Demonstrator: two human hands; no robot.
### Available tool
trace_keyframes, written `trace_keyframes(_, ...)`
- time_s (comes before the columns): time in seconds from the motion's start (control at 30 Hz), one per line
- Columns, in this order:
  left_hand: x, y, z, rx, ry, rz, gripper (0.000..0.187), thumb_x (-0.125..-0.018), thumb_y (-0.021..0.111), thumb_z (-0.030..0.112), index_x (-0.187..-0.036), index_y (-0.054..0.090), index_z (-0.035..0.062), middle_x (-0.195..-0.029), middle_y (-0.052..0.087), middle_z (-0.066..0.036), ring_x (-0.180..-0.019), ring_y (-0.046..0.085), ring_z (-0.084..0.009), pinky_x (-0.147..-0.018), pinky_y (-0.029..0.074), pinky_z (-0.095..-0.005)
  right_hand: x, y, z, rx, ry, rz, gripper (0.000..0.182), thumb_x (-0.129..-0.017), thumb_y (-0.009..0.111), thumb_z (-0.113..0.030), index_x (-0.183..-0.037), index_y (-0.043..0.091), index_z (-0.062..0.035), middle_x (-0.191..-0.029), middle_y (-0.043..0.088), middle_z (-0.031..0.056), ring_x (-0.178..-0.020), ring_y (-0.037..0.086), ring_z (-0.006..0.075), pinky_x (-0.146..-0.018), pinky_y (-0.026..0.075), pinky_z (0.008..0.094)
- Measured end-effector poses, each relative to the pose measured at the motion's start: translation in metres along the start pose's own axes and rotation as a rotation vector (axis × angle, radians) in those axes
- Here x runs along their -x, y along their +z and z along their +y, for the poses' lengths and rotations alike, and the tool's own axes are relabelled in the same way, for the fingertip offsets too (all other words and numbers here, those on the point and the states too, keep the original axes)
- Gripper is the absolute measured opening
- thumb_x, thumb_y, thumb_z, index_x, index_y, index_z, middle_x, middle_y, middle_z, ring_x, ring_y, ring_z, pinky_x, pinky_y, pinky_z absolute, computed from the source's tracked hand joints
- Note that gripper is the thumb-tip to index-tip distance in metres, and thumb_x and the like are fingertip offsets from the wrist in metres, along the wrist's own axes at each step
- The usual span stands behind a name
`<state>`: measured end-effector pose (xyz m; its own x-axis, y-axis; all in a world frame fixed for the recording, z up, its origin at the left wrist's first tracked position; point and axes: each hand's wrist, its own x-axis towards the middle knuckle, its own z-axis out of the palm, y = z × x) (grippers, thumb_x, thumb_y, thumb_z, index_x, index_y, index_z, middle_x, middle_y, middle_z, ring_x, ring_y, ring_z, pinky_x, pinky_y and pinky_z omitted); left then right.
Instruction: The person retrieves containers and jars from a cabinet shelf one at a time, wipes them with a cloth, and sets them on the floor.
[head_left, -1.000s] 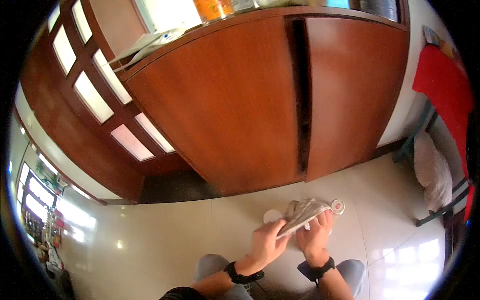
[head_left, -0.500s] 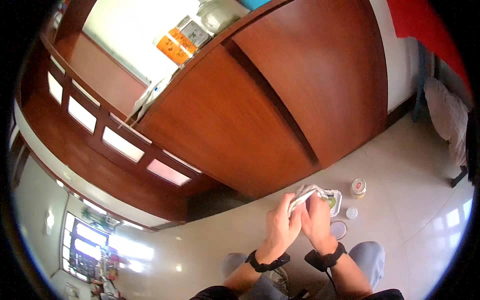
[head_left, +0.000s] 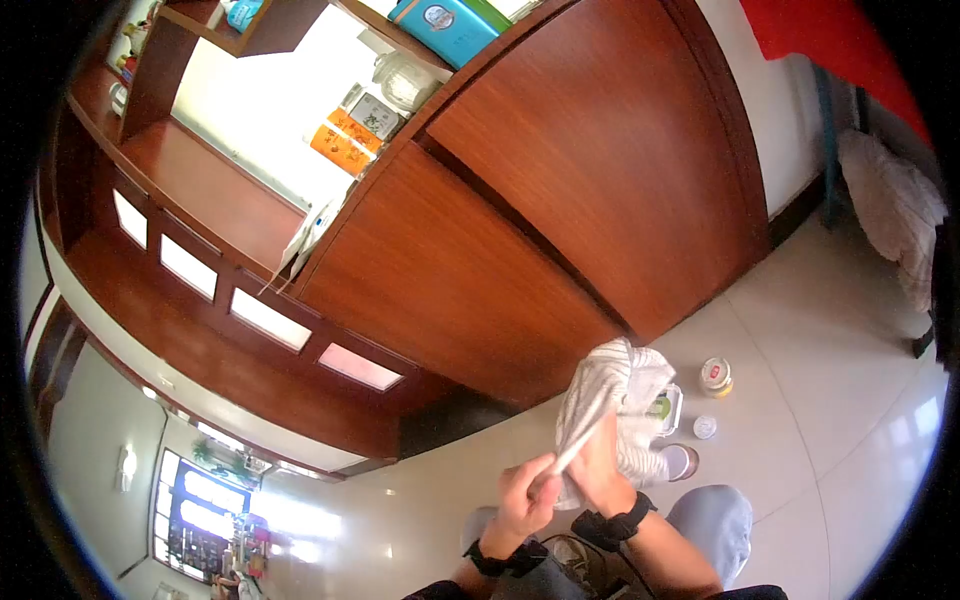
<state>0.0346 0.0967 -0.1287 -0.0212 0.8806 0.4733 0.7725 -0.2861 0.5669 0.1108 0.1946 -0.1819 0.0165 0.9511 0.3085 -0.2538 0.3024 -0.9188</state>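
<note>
A pale striped cloth [head_left: 605, 385] hangs spread out in front of me above the floor. My left hand [head_left: 527, 503] is closed on its near edge, pinching a twisted strip of it. My right hand [head_left: 597, 468] holds the cloth from the right, with its fingertips hidden in the folds. Just right of the cloth is a white-rimmed tray [head_left: 672, 408] with something green in it, partly covered. Beside it are a small white-lidded container [head_left: 705, 428] and a jar with a white and red lid [head_left: 716, 376]. A round pale-topped container [head_left: 682, 461] is partly behind the cloth.
A reddish-brown wooden cabinet [head_left: 560, 190] rises ahead. Its shelf holds an orange container [head_left: 345, 142], a glass jar [head_left: 405, 82] and a blue box [head_left: 450, 32]. At right, a light cloth [head_left: 885, 195] hangs near a red cloth [head_left: 840, 40]. My knees flank the hands.
The bunched cloth has opened out and spread forward and right. My left hand has moved down and left, away from my right hand. The view has shifted, showing more of the shelf.
</note>
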Motion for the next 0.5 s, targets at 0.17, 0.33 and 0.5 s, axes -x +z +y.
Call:
trace_keyframes(0.17,-0.045,-0.060,-0.018,-0.411,0.631,0.041,0.057,-0.089,0.049,0.056,-0.094,0.070,0.0038,-0.063,0.049,-0.004,-0.058,0.048,-0.0221,-0.057,0.041,-0.0355,-0.003,0.007,-0.007,-0.367,0.179,-0.054,0.041,-0.084,0.056,-0.009,-0.123,0.047,0.0041,-0.116,0.054,0.0110,-0.108,0.049,0.0204,-0.093,0.040,0.0334)
trace_keyframes(0.33,-0.152,-0.113,-0.007,-0.700,0.612,0.269,0.020,-0.078,0.059,0.007,-0.097,0.065,0.0051,-0.085,0.061,-0.009,-0.079,0.052,-0.0287,-0.080,0.039,-0.0409,0.006,0.023,0.005,-0.473,0.201,-0.087,0.041,-0.082,0.058,-0.008,-0.120,0.048,0.0017,-0.112,0.055,0.0090,-0.104,0.051,0.0184,-0.092,0.041,0.0320)
trace_keyframes(0.5,-0.295,-0.174,-0.034,-0.699,0.493,0.467,0.040,-0.082,0.064,0.012,-0.120,0.054,0.0082,-0.098,0.057,-0.007,-0.093,0.052,-0.0241,-0.090,0.037,-0.0408,0.009,0.026,0.011,-0.423,0.143,-0.227,0.049,-0.078,0.062,-0.007,-0.123,0.045,0.0012,-0.117,0.054,0.0121,-0.109,0.051,0.0210,-0.097,0.039,0.0339)
